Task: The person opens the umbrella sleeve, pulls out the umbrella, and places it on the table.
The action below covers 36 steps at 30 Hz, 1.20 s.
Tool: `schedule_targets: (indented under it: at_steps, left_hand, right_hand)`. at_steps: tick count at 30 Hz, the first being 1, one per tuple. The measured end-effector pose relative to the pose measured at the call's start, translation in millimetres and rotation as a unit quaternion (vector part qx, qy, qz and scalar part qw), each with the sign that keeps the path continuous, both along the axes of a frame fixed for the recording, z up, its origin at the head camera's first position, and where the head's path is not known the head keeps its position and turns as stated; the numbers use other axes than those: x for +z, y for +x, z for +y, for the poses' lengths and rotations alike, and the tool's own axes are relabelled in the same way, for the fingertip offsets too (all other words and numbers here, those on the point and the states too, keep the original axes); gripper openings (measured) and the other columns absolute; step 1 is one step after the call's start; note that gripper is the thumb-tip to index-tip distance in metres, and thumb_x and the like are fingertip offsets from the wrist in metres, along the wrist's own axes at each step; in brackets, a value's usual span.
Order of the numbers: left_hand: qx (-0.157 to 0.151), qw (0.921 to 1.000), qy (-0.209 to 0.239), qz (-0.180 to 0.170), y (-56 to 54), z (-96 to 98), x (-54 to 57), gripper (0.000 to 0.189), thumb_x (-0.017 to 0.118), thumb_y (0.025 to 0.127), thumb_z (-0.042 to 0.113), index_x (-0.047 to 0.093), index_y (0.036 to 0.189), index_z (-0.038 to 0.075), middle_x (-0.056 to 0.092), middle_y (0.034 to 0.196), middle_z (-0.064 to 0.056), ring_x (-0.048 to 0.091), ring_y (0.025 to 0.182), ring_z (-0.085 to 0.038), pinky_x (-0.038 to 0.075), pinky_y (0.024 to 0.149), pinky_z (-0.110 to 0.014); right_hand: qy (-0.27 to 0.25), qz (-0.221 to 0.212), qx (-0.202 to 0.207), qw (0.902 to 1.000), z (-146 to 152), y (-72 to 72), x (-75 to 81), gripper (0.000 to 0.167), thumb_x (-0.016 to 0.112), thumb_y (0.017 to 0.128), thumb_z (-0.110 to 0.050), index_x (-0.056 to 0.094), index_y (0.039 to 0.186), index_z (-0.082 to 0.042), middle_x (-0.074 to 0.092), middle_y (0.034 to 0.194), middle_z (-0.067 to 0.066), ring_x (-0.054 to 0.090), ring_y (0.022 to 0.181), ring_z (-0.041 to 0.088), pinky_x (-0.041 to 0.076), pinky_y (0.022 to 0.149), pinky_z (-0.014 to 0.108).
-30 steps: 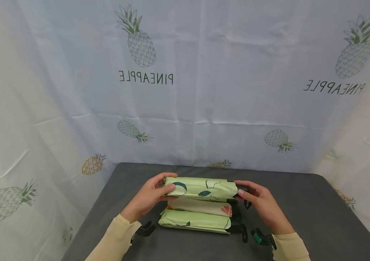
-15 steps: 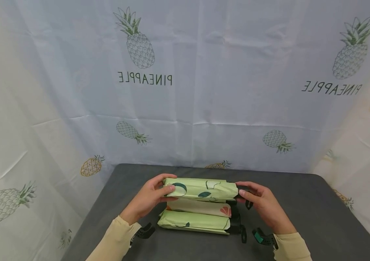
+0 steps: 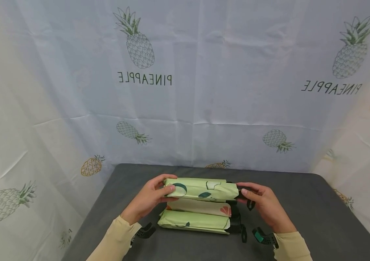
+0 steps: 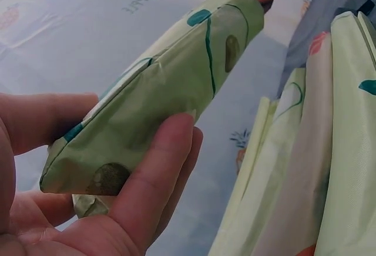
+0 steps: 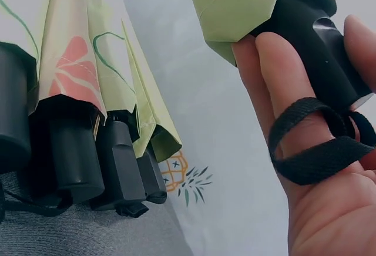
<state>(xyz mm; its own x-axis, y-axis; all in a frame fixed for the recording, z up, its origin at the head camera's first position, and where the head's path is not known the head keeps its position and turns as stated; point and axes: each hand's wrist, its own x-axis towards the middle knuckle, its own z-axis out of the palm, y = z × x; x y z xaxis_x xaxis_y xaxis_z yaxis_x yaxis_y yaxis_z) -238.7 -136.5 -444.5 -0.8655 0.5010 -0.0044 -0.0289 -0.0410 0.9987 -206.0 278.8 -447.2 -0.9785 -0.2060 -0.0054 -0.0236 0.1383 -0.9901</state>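
Note:
A folded umbrella (image 3: 201,189) in light green cloth with dark leaf prints lies level between my two hands. My left hand (image 3: 146,198) grips its cloth-covered end, thumb on the near side, fingers behind and below. At the other end my right hand (image 3: 264,204) holds the black handle (image 5: 317,47), a black wrist strap (image 5: 299,150) looping over its fingers. Below and nearer to me, a cream umbrella (image 3: 201,208) with a coral print and another green umbrella (image 3: 194,221) lie side by side. The right wrist view shows a further black handle (image 5: 120,165) beyond the cream one.
The umbrellas rest on a dark grey table (image 3: 289,195), handles pointing right. A pale curtain (image 3: 237,101) printed with pineapples stands behind the table's far edge and along both sides. Each wrist wears a black band (image 3: 264,238).
The held umbrella stays almost where it was. My right hand has shifted very slightly to the right at the handle, and the strap hangs a little differently.

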Motion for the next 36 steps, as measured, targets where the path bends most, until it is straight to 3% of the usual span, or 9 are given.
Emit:
schedule_targets:
  at_steps: [8, 16, 24, 36]
  left_hand:
    - [-0.007, 0.9999, 0.001, -0.008, -0.2, 3.3, -1.2, 0.058, 0.069, 0.109, 0.023, 0.047, 0.160, 0.008, 0.058, 0.132, -0.017, 0.070, 0.119, -0.028, 0.055, 0.116, -0.062]
    - [-0.010, 0.9999, -0.001, -0.005, 0.9, 3.6, -1.0, 0.065, 0.068, 0.110, 0.024, 0.040, 0.163, 0.000, 0.058, 0.136, -0.018, 0.069, 0.121, -0.028, 0.059, 0.113, -0.057]
    - [-0.004, 1.0000, -0.008, 0.000, 1.7, 1.7, -0.1, 0.058, 0.069, 0.109, 0.027, 0.048, 0.160, 0.009, 0.057, 0.137, -0.020, 0.069, 0.121, -0.028, 0.062, 0.110, -0.052]
    - [-0.004, 1.0000, -0.004, -0.002, 2.9, 0.1, 1.7, 0.058, 0.069, 0.109, 0.027, 0.047, 0.160, 0.007, 0.057, 0.136, -0.019, 0.069, 0.121, -0.028, 0.061, 0.111, -0.054]
  right_hand:
    - [-0.013, -0.006, -0.022, 0.9997, 6.0, 0.9, -0.7, 0.053, 0.061, 0.113, -0.024, 0.054, 0.153, 0.010, 0.066, 0.136, -0.004, 0.072, 0.117, 0.004, 0.065, 0.106, 0.042]
    - [-0.015, -0.012, -0.020, 0.9996, 9.2, 2.3, 0.6, 0.053, 0.059, 0.114, -0.026, 0.053, 0.154, 0.009, 0.068, 0.131, -0.008, 0.074, 0.116, 0.006, 0.065, 0.105, 0.040]
    - [-0.017, -0.016, -0.018, 0.9996, 14.6, 0.3, -2.2, 0.053, 0.058, 0.115, -0.026, 0.053, 0.154, 0.009, 0.067, 0.133, -0.006, 0.073, 0.117, 0.008, 0.065, 0.104, 0.038]
    - [-0.022, -0.013, -0.013, 0.9996, 19.7, 0.3, -1.7, 0.049, 0.057, 0.115, -0.024, 0.056, 0.153, 0.007, 0.068, 0.130, -0.011, 0.074, 0.116, 0.007, 0.065, 0.103, 0.034]
